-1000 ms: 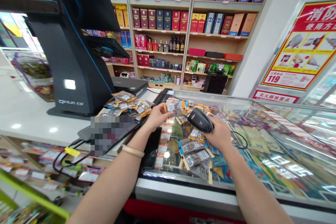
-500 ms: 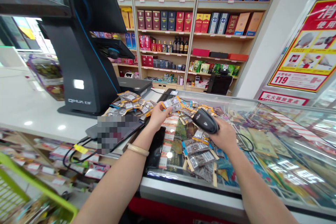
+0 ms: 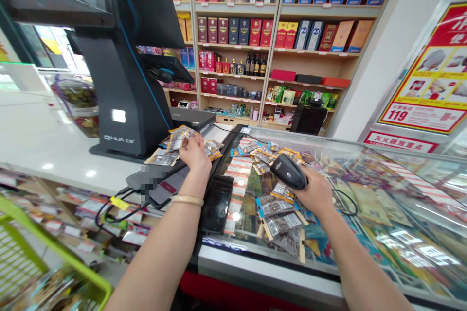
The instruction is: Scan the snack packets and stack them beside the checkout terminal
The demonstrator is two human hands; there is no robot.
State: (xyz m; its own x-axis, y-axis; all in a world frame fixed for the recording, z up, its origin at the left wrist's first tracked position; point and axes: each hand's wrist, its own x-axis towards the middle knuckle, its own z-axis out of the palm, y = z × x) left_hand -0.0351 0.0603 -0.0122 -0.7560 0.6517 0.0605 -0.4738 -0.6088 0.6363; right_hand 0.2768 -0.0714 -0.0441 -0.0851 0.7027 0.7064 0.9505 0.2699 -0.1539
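My left hand (image 3: 195,151), with a beige bangle on the wrist, is at a pile of small clear snack packets (image 3: 178,137) with orange and blue edges on the white counter. Its bent fingers are closed on a packet at the top of the pile; the fingertips are partly hidden. In my right hand (image 3: 315,189) is a black handheld barcode scanner (image 3: 289,171), held above the glass counter with its head to the left. More similar packets (image 3: 279,214) lie scattered on the glass beneath and around the scanner.
Left of the piles stands a black checkout terminal (image 3: 133,92). A phone (image 3: 170,188) and a dark flat device (image 3: 218,201) lie near my left forearm. The scanner's cable (image 3: 352,204) loops over the glass counter (image 3: 368,262). A green basket (image 3: 54,248) is at lower left.
My left hand has moved left, from a packet held over the glass counter to the pile on the white counter. That packet now lies on the glass. My right hand still holds the scanner.
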